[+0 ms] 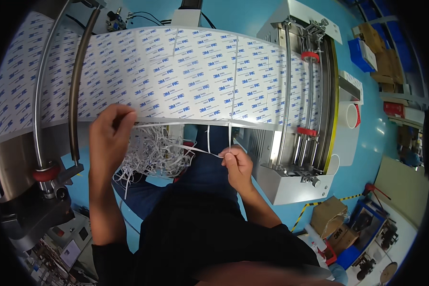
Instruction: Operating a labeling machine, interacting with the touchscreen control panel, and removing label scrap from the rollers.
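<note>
A wide white sheet point(190, 81) with repeated blue print stretches across between the machine's rollers, with cross lines on it. Thin white strips hang from its near edge. My right hand point(238, 166) pinches a narrow white strip point(230, 137) below that edge, in front of my legs. My left hand point(110, 132) is at the near edge farther left, fingers curled and thumb against them; whatever they hold, if anything, is hidden. Between my hands and lower, a tangled heap of shredded white strips point(152, 151) lies beside my leg.
Metal rollers point(75, 90) with a red collar stand on the left. A roller machine point(298, 119) with red rings takes the sheet on the right. Cardboard boxes point(329, 217) and a blue bin point(361, 55) sit on the blue floor at the right.
</note>
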`<state>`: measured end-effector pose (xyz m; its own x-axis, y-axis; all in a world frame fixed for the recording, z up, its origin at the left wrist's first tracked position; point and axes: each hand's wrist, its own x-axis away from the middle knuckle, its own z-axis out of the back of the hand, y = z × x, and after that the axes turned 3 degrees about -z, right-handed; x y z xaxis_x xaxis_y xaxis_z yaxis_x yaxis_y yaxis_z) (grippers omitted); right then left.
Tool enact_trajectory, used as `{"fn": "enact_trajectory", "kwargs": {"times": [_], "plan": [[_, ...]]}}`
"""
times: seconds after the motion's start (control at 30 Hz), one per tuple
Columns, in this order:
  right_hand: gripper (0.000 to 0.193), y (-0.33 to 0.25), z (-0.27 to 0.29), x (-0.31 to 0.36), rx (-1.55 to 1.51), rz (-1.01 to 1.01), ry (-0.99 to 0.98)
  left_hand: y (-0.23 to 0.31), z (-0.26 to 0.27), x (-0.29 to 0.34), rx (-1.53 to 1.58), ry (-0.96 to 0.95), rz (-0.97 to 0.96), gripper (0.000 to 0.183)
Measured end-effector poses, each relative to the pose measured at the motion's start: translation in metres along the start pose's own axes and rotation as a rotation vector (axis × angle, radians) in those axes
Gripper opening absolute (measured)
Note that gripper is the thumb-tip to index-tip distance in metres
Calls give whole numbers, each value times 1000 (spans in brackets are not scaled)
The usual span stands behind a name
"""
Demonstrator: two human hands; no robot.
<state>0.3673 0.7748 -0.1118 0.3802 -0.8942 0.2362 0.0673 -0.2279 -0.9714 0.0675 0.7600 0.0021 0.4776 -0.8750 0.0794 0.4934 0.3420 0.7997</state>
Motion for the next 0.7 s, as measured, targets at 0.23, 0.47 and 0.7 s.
{"fn": "enact_trajectory", "kwargs": {"times": [0.23,0.47,0.7], "plan": [[8,-17,5,3,279,215,-214,-18,8,21,171,-13,37,13],[22,-52,15,26,92,-85,-321,-40,20,22,424,211,26,15],[57,-48,-40,4,-98,-32,-247,-82,-6,45,293,344,-322,32]]}}
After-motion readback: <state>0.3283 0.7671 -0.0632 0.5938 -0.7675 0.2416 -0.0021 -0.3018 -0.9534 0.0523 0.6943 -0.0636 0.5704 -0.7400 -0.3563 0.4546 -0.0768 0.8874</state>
